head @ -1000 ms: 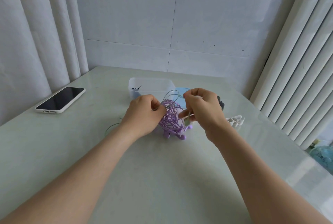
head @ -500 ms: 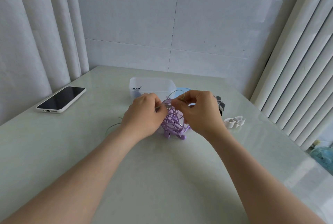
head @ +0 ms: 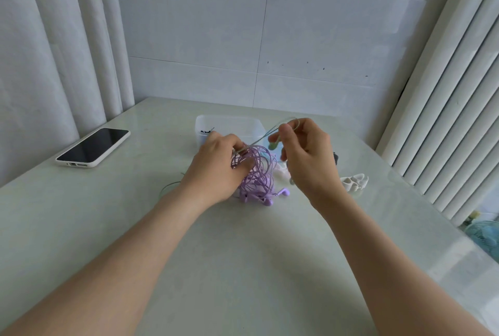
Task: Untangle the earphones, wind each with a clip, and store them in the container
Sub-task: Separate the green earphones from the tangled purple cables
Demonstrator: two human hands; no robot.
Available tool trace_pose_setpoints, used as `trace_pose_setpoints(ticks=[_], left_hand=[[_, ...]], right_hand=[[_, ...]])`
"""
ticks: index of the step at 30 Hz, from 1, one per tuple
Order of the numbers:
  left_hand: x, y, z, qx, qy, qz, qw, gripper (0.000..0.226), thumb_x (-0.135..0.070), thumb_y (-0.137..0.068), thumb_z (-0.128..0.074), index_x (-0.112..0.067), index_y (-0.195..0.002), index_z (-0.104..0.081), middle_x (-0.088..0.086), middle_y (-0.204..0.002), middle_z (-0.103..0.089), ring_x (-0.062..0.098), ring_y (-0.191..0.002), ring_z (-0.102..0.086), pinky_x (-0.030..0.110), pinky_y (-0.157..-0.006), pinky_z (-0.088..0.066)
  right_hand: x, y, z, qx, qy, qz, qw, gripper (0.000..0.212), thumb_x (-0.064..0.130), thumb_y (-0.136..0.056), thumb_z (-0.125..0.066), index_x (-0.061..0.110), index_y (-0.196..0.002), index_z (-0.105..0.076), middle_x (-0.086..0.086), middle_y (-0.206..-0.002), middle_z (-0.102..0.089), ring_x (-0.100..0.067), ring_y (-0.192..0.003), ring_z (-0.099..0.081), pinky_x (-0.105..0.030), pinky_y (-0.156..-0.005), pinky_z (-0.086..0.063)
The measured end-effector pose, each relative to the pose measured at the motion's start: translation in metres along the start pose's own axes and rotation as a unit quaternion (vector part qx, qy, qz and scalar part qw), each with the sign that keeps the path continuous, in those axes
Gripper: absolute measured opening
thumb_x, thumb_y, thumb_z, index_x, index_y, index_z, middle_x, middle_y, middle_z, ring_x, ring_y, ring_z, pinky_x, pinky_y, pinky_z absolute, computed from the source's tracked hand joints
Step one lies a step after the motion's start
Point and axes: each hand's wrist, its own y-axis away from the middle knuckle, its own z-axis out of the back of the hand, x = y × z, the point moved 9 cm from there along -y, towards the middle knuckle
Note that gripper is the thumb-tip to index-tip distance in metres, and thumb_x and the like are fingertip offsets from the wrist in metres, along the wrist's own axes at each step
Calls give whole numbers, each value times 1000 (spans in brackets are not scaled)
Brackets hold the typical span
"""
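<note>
Pale green glossy stone for the counter (head: 243, 268), bearing everything. Left hand (head: 218, 170) with fingers curled, gripping the purple earphones (head: 258, 173) from the tangle's nine o'clock side. Right hand (head: 307, 157) higher up at one o'clock of the tangle, thumb and forefinger pinching a thin green cable (head: 270, 133), other fingers loosely bent. Black-screened phone (head: 93, 146) in a white case, well apart at nine o'clock. Translucent container (head: 229, 122) just behind the hands at twelve o'clock. Purple tangle resting on the counter between both hands. White clip (head: 353, 181) near at three o'clock. Cable stretched from the right fingertips down to the left fingers, green earbud (head: 272, 145) dangling just beneath the pinch.
</note>
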Motion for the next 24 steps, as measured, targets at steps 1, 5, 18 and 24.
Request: trace_pose_setpoints(ticks=[1, 5, 18, 24], left_hand=[[2, -1, 4, -8, 7, 6, 1000, 23, -45, -89, -75, -30, -103, -63, -1, -106, -49, 16, -93, -55, 29, -78, -37], [3, -5, 21, -43, 24, 5, 999, 23, -43, -87, -76, -32, -105, -66, -4, -104, -44, 13, -91, -53, 25, -81, -37], [2, -6, 45, -71, 213, 52, 973, 41, 2, -76, -45, -23, -74, -77, -11, -60, -61, 10, -56, -51, 28, -58, -38], [10, -6, 42, -42, 422, 118, 898, 27, -2, -70, -37, -15, -55, -55, 18, -81, -71, 24, -57, -56, 28, -54, -46]], right_hand=[[1, -1, 2, -11, -3, 4, 1000, 19, 27, -108, -55, 12, -99, -60, 6, -89, -79, -9, -68, -65, -39, -62, -51], [11, 3, 6, -26, -12, 17, 999, 22, 31, -108, -57, 12, -99, -60, 2, -72, -75, -16, -61, -60, -40, -60, -49], [9, 46, -56, 392, -97, -187, 896, 32, 5, -100, -48, -14, -101, -73, -29, -98, -76, -39, -90, -76, -40, -81, -61], [-10, 21, -43, 233, 321, 61, 916, 54, 58, -86, -71, 36, -133, -55, 8, -70, -66, -7, -76, -60, -29, -70, -49]])
